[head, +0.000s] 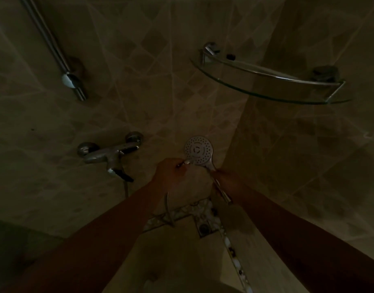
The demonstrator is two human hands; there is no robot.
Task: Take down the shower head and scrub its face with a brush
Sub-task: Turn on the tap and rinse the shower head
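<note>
The round chrome shower head is off its holder, its white nozzle face turned up toward me in the dim shower corner. My right hand is closed around its handle just below the head. My left hand grips a small brush, whose tip touches the lower left edge of the face. The hose loops down between my forearms.
A chrome mixer tap is fixed to the tiled wall at the left. The slide rail with its empty holder runs up the wall at upper left. A glass corner shelf sits at upper right. A floor drain lies below.
</note>
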